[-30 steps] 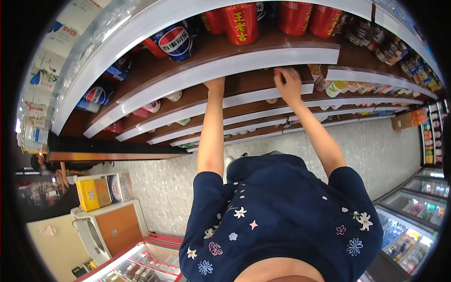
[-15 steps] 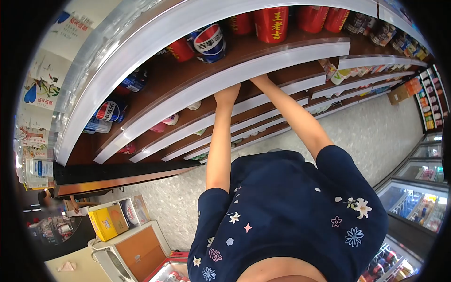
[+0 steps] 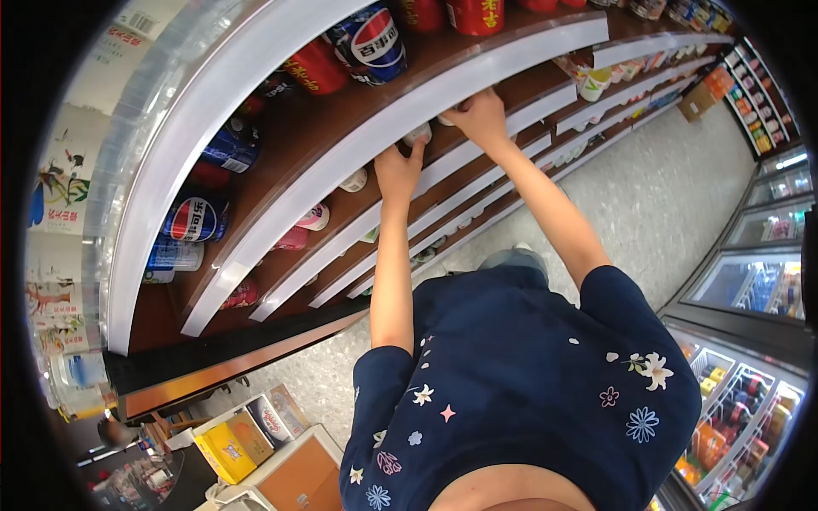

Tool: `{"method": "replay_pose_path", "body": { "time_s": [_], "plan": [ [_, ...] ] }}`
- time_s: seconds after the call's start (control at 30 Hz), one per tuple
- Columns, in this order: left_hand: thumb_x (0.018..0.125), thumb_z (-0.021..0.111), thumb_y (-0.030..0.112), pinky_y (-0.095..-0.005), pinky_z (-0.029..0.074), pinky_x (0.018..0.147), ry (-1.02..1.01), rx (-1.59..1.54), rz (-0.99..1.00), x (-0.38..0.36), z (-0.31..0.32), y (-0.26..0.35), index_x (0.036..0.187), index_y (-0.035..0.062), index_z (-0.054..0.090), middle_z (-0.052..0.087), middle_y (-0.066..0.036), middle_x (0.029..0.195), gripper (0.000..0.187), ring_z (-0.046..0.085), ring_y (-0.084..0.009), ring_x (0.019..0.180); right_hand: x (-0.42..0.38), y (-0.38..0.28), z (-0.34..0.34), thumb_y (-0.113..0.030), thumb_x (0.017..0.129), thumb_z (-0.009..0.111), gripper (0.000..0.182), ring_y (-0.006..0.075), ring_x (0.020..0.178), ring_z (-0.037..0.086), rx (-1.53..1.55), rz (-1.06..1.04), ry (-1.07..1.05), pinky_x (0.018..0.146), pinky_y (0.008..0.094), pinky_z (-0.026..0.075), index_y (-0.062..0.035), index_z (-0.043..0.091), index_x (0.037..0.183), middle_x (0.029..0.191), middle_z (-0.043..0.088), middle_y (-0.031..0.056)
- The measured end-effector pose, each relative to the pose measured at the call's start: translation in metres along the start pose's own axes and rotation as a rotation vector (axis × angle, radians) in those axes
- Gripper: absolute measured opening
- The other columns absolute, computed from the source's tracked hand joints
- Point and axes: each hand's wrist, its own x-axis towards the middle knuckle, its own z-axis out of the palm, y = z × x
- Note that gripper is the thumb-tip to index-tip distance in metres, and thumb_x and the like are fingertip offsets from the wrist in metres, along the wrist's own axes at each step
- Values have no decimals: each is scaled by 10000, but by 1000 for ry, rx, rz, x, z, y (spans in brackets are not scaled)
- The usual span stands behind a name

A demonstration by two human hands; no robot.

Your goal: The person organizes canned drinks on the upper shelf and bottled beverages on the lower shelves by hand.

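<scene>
My left hand [image 3: 397, 176] is at the second shelf, with its thumb stretched up beside a white-topped container [image 3: 417, 134]. The hand's other fingers are partly hidden under the shelf edge above. To the right, my right hand [image 3: 482, 120] has its fingers curled over another pale-topped container [image 3: 446, 118], which is mostly hidden by the fingers and shelf edge. Left of my left hand stand a white-lidded container [image 3: 354, 180] and a pink container with a pale lid [image 3: 314, 216], both on the same shelf.
Pepsi cans [image 3: 368, 44] and red cans [image 3: 477, 15] stand on the shelf above. White price strips [image 3: 409, 106] edge the curved shelves. Glass-door coolers [image 3: 750, 409] line the right side, and a cardboard box [image 3: 700, 100] sits on the floor [image 3: 626, 183]. A yellow box [image 3: 226, 450] is at lower left.
Both hands have come out from under the upper shelf edge, so more of them shows. The right hand has moved up and right, and pale-topped containers now show near both hands. The view has shifted.
</scene>
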Motion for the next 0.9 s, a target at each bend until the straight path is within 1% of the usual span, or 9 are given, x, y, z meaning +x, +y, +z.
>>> {"method": "replay_pose_path", "body": {
  "time_s": [0.1,0.23,0.3,0.43,0.47,0.57,0.7,0.83,0.9],
  "plan": [
    [782,767,274,-406,531,837,117,70,128,0,4,-2,1160,-78,538,658,-253,1021,566,665,-363,937,-3,20,-24,-351,668,796,579,286,745,643,-107,-52,119,662,383,526,-6,603,1090,936,606,165],
    [775,774,266,-373,562,787,-7,32,-99,5,-4,21,1136,-62,547,690,-222,974,538,701,-311,890,5,34,-64,-351,678,800,594,260,704,632,-116,-14,194,619,359,510,3,589,1105,891,579,139],
    [775,774,267,-364,567,783,11,36,-82,7,4,27,1135,-55,549,694,-212,971,533,705,-299,882,16,52,-74,-347,681,802,594,254,696,630,-99,9,273,602,351,503,4,585,1108,873,567,131],
    [779,772,268,-358,570,778,-26,31,-81,12,33,42,1148,-43,543,697,-197,976,535,708,-285,874,46,93,-88,-342,684,816,608,348,833,607,-221,-96,324,711,426,488,15,573,1112,908,587,169],
    [780,768,277,-359,568,783,-59,31,-89,14,43,46,1166,-38,532,695,-188,991,551,705,-285,883,53,103,-93,-328,700,811,570,385,897,580,-201,-81,257,761,456,472,26,579,1081,922,591,192],
    [777,769,287,-362,564,799,-100,39,-48,21,74,69,1169,-35,530,690,-190,1004,561,701,-288,900,79,137,-98,-309,708,808,508,375,821,602,-150,-170,184,730,441,482,27,595,1026,843,613,186],
    [775,763,271,-410,549,773,-66,75,-30,31,118,98,1223,-17,495,667,-207,1002,596,682,-327,884,97,156,-109,-274,727,797,425,276,649,639,70,-95,131,668,377,498,15,612,978,689,637,124],
    [782,748,258,-429,541,741,20,97,-64,40,153,117,1189,-8,496,635,-212,1013,547,668,-350,861,95,171,-121,-255,766,771,419,228,690,651,47,-93,119,662,351,500,24,616,1038,792,665,133],
    [794,732,303,-471,534,696,109,29,-27,45,168,120,1153,-26,516,617,-253,971,533,642,-418,803,88,168,-127,-251,786,758,422,223,706,654,97,-124,189,659,340,500,27,617,1071,850,676,140]
  ]
}}
